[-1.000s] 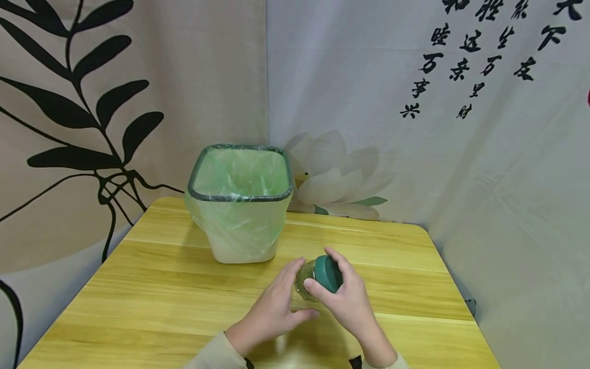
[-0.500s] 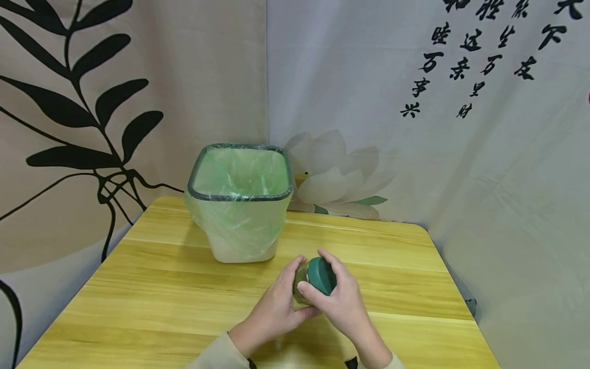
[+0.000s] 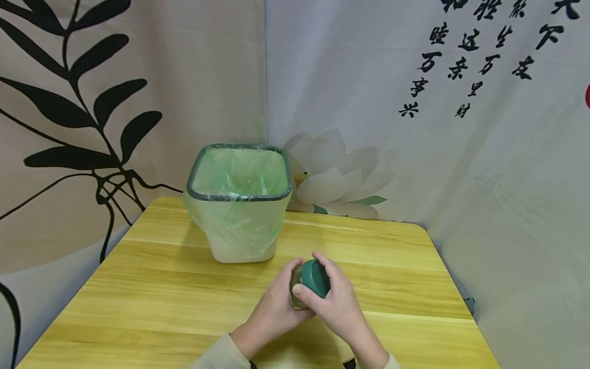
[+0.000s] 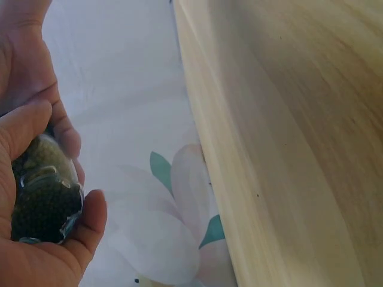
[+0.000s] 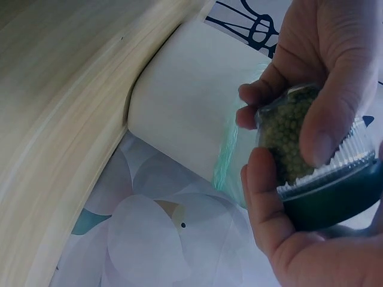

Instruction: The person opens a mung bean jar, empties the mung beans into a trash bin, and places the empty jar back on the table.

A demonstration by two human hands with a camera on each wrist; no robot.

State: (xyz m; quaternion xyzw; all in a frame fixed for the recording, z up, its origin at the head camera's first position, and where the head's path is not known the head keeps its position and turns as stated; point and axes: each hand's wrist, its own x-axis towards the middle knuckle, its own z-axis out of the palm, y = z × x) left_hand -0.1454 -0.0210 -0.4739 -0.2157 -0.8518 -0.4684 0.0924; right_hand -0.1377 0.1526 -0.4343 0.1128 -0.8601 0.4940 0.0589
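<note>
the squat, clear, ribbed jar (image 3: 297, 295) is held at six o'clock in the head view; its round, dark green lid (image 3: 316, 278) is still on, so any opening seems left to do. the left hand (image 3: 275, 303) has its grip curled round the jar; the right hand (image 3: 335, 302) has its grip pinching the lid. the jar tilts, lid toward two o'clock, and shows small, round, green beans or beads (image 5: 286, 136) inside. a square, pale green, bag-lined bin (image 3: 244, 230) stands toward ten o'clock from it.
</note>
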